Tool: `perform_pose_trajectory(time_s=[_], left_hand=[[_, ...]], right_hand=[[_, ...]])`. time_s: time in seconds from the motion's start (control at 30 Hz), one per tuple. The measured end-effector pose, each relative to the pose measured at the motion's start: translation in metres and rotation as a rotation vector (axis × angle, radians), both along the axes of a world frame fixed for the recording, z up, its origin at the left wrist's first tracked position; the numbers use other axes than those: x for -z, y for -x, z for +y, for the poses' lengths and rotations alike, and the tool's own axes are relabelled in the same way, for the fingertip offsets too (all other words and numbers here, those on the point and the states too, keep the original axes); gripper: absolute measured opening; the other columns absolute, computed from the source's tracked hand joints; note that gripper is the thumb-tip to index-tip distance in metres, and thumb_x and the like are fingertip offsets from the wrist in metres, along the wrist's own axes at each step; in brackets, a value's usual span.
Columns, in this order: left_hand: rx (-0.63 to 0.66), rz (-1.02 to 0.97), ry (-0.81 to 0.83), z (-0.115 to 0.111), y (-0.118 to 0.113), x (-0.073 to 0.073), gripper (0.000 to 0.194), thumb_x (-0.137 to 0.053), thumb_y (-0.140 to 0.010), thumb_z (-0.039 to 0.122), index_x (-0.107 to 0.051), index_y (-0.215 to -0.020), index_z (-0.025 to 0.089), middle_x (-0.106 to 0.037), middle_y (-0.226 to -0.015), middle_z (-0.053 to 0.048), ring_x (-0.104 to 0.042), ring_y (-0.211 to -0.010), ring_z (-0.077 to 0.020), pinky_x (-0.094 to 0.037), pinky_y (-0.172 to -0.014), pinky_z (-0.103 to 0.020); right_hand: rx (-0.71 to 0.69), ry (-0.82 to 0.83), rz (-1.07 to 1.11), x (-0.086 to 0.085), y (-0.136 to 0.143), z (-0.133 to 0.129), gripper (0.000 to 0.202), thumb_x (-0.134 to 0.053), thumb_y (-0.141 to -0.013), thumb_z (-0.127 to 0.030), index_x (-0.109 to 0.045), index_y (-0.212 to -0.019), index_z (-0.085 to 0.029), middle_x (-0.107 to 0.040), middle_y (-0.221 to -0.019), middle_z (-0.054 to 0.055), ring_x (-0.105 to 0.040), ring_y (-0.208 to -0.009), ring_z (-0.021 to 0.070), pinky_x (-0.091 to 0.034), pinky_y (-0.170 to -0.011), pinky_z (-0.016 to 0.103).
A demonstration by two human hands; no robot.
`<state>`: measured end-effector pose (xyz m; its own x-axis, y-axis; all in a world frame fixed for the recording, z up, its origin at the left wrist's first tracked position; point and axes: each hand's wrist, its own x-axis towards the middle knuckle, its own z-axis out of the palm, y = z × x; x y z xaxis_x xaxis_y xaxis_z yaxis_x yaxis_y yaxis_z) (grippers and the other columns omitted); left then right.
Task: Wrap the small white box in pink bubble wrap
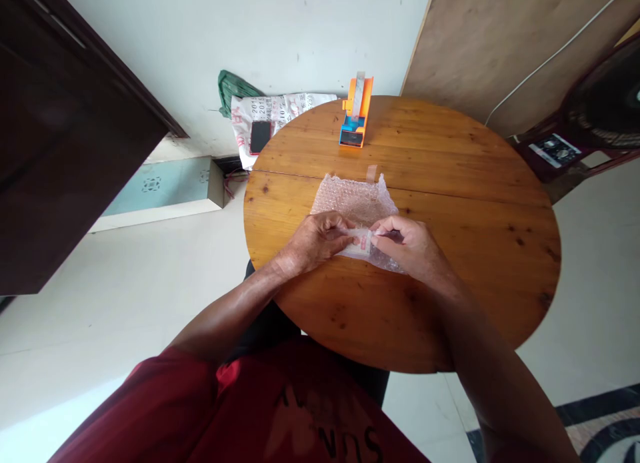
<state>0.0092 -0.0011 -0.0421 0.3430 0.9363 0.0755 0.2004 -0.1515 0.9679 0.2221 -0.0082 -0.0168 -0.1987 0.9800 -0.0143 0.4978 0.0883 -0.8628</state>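
Observation:
A sheet of bubble wrap (345, 195) lies on the round wooden table, its near part folded over a small pale item with red print (363, 242). My left hand (323, 236) pinches the fold from the left, thumb below and fingers above. From the right, my right hand (403, 240) pinches the bubble wrap close to the red print. Clear wrap sticks out under my right hand toward the near side. A short strip of tape (371, 174) shows at the sheet's far edge. What the wrapped item is, I cannot make out.
An orange and blue tape dispenser (356, 113) stands toward the far edge of the wooden table (480, 250). Beyond its left edge, a dark phone (261, 137) rests on a printed white sack (295, 105). A fan (600, 96) stands at the right.

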Motion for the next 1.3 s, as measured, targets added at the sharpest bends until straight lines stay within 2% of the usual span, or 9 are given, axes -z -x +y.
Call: perform_pose_trajectory(time_s=[0.23,0.4,0.6,0.77,0.97,1.07,1.13,1.2,1.3], left_hand=[[-0.045,0.003,0.095,-0.002,0.001,-0.006,0.019,-0.073,-0.077,0.028,-0.061,-0.075,0.014,-0.072,-0.102,-0.007,-0.065,-0.086,-0.0131,-0.049,-0.077,-0.025],[-0.066,-0.057,0.145,-0.003,-0.003,-0.003,0.012,-0.068,-0.077,0.021,-0.059,-0.081,0.015,-0.066,-0.087,-0.002,-0.059,-0.075,-0.0091,-0.046,-0.067,-0.020],[-0.073,-0.160,0.231,-0.006,-0.008,-0.006,0.020,-0.063,-0.075,0.016,-0.058,-0.094,0.016,-0.062,-0.082,0.002,-0.054,-0.065,-0.0062,-0.044,-0.060,-0.018],[-0.083,-0.143,0.260,-0.007,-0.009,-0.009,0.018,-0.062,-0.075,0.017,-0.058,-0.092,0.016,-0.062,-0.080,0.002,-0.052,-0.062,-0.0057,-0.041,-0.057,-0.017],[-0.073,-0.136,0.272,-0.005,-0.009,-0.011,0.018,-0.062,-0.073,0.016,-0.058,-0.091,0.016,-0.062,-0.076,0.003,-0.052,-0.061,-0.0059,-0.040,-0.056,-0.017],[-0.060,-0.142,0.282,-0.004,-0.009,-0.013,0.018,-0.062,-0.073,0.015,-0.058,-0.090,0.016,-0.062,-0.074,0.004,-0.051,-0.059,-0.0057,-0.039,-0.055,-0.017],[-0.060,-0.132,0.272,-0.004,-0.009,-0.014,0.017,-0.062,-0.073,0.014,-0.059,-0.090,0.017,-0.062,-0.074,0.003,-0.052,-0.060,-0.0060,-0.040,-0.056,-0.017],[-0.060,-0.121,0.253,-0.004,-0.009,-0.014,0.016,-0.061,-0.073,0.014,-0.059,-0.089,0.017,-0.063,-0.075,0.003,-0.054,-0.063,-0.0067,-0.042,-0.058,-0.018],[-0.040,-0.101,0.222,-0.003,-0.008,-0.013,0.015,-0.061,-0.074,0.014,-0.060,-0.089,0.017,-0.065,-0.078,0.002,-0.058,-0.067,-0.0080,-0.044,-0.062,-0.018]], right_hand=[[0.040,0.084,-0.009,-0.001,0.001,0.000,0.019,-0.065,-0.076,-0.038,-0.063,-0.071,-0.021,-0.069,-0.074,0.003,-0.058,-0.063,0.0157,-0.044,-0.057,0.029],[0.038,0.061,-0.020,0.002,0.001,0.000,0.019,-0.065,-0.076,-0.038,-0.063,-0.071,-0.020,-0.068,-0.072,0.002,-0.057,-0.062,0.0151,-0.043,-0.058,0.029],[0.000,0.022,-0.055,0.003,0.000,0.003,0.016,-0.063,-0.079,-0.035,-0.063,-0.072,-0.021,-0.065,-0.069,0.001,-0.055,-0.062,0.0148,-0.042,-0.058,0.029],[-0.034,-0.047,-0.066,0.007,-0.003,0.005,0.016,-0.058,-0.083,-0.034,-0.062,-0.073,-0.021,-0.062,-0.069,0.000,-0.054,-0.063,0.0150,-0.042,-0.059,0.029],[-0.002,-0.092,-0.061,0.013,-0.005,0.004,0.012,-0.062,-0.083,-0.033,-0.060,-0.079,-0.022,-0.064,-0.073,0.000,-0.058,-0.066,0.0164,-0.045,-0.063,0.031],[0.005,-0.217,-0.115,0.014,-0.005,0.003,0.006,-0.063,-0.083,-0.028,-0.062,-0.087,-0.023,-0.067,-0.083,0.002,-0.063,-0.076,0.0194,-0.050,-0.071,0.034],[-0.050,-0.361,-0.166,0.014,-0.004,0.002,0.007,-0.059,-0.085,-0.022,-0.063,-0.090,-0.024,-0.068,-0.091,0.005,-0.065,-0.087,0.0218,-0.051,-0.079,0.037],[-0.131,-0.504,-0.214,0.012,-0.003,0.000,0.015,-0.053,-0.088,-0.017,-0.065,-0.090,-0.025,-0.067,-0.100,0.007,-0.063,-0.097,0.0232,-0.050,-0.087,0.039],[-0.215,-0.645,-0.278,0.009,-0.001,-0.003,0.025,-0.048,-0.088,-0.012,-0.069,-0.089,-0.025,-0.068,-0.105,0.008,-0.062,-0.100,0.0240,-0.049,-0.091,0.042]])
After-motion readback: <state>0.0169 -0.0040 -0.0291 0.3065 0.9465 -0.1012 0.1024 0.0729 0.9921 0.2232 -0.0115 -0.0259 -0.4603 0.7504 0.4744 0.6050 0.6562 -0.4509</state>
